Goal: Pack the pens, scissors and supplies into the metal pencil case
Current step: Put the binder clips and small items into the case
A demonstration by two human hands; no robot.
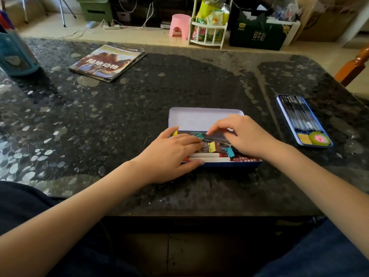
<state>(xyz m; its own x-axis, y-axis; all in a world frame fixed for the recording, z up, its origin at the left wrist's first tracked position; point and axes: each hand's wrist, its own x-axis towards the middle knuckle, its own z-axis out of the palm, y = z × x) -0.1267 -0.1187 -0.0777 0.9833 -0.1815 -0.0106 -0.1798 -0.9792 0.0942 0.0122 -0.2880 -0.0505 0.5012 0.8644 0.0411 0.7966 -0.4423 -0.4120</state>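
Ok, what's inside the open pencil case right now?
Inside the pencil case: colored binder clips and two white pens along the front. Left hand and right hand cover the rest.

It was a home living room: a pink plastic stool [179,26], a snack rack [209,27] and a milk carton box [257,35] stood on the tiled floor [139,36] beyond the dark stone surface [119,116].
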